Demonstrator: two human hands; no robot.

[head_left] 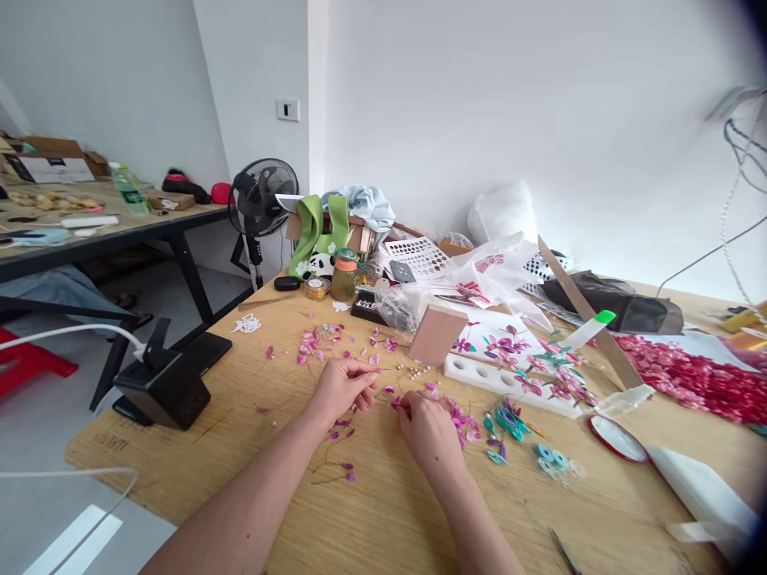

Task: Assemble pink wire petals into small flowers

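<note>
My left hand [341, 390] is above the wooden table [252, 471], its thumb and forefinger pinched on a thin pink strand [383, 369] that points to the right. My right hand [430, 430] is low over the tabletop with its fingertips closed together. A magenta petal [395, 403] shows at those fingertips; whether it is held or lies behind them, I cannot tell. Loose magenta petals [464, 422] lie beside my right hand, and more petal pieces on fine wires [317, 343] are spread beyond my left hand. Two small wired petals [350, 471] rest nearer to me.
Behind my hands stand a pinkish block [438, 334] and a white foam strip [509, 387] with finished flowers. Teal and purple thread bundles [509, 422], a red-rimmed round dish [618, 438] and tweezers [564, 551] lie right. A black charger box [164, 391] sits left.
</note>
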